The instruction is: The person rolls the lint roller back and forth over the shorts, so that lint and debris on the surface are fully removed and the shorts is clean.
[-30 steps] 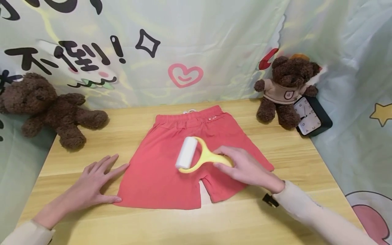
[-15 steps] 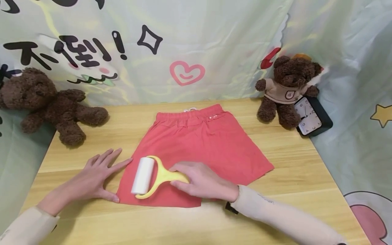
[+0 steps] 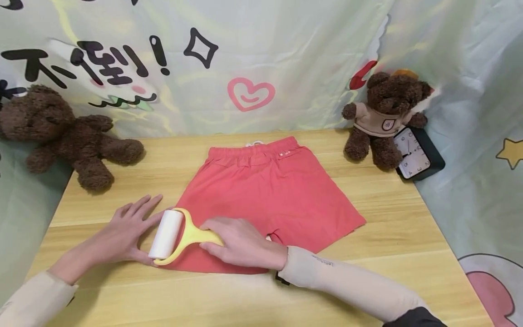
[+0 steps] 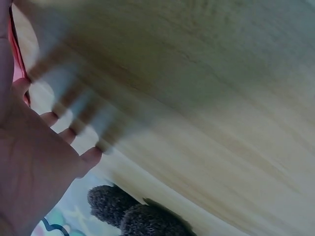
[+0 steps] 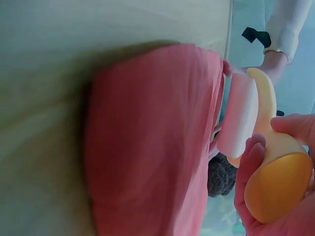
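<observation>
Roller [image 3: 191,235] moved leftward over shorts [image 3: 261,190]; right hand [image 3: 242,241] grips it, left hand [image 3: 122,235] spread; backdrop [image 3: 286,45]: "不倒!"

The right hand [image 3: 243,241] has moved the roller [image 3: 194,235] leftward over the red shorts [image 3: 261,190] to their edge.

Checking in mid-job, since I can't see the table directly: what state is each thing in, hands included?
Red shorts: laid flat, waistband at the far end
Yellow-handled roller: held at the shorts' left edge; contact unclear
Right hand: gripping the roller's handle
Left hand: fingers spread, at the shorts' left edge
Left bear: reclining
Right bear: upright, clothed
Clock: tilted, dial visible
</observation>
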Action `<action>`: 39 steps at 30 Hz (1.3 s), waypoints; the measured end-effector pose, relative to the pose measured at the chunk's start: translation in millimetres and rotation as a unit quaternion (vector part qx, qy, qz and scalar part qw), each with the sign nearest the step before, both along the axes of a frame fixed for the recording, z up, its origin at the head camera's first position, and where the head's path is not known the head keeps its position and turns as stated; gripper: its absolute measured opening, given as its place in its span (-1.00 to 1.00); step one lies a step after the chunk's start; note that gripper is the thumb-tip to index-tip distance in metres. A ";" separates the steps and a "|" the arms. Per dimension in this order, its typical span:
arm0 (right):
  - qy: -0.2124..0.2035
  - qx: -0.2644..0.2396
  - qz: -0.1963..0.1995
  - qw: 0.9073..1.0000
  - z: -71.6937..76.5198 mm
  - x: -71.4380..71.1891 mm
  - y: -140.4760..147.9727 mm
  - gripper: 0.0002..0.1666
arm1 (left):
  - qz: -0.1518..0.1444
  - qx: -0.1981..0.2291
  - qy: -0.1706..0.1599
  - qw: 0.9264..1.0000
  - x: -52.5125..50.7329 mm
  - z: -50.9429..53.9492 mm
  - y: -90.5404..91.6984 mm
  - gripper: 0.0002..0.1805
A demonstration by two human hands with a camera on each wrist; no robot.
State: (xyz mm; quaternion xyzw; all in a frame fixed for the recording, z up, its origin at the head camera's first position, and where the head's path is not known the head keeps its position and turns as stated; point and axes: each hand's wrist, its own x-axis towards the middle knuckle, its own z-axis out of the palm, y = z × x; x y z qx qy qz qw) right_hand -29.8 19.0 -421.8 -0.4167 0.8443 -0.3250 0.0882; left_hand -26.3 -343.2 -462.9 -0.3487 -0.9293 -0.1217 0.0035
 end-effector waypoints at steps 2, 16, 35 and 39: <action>-0.003 0.001 -0.002 1.000 0.3 -0.1 -2.9 -0.70 | 0.001 0.006 -0.006 1.000 -0.1 1.7 -1.1 0.44; -0.015 0.012 0.018 1.000 -7.5 -1.8 -8.2 -0.87 | 0.021 0.001 -0.026 0.999 2.8 5.6 -0.6 0.43; -0.020 0.023 0.032 0.999 0.9 -5.2 16.7 -0.72 | 0.036 -0.044 -0.034 0.998 2.6 8.6 7.2 0.37; -0.012 0.023 0.038 0.999 0.7 -7.2 26.3 -0.70 | 0.035 -0.048 -0.039 0.997 2.3 9.1 8.0 0.36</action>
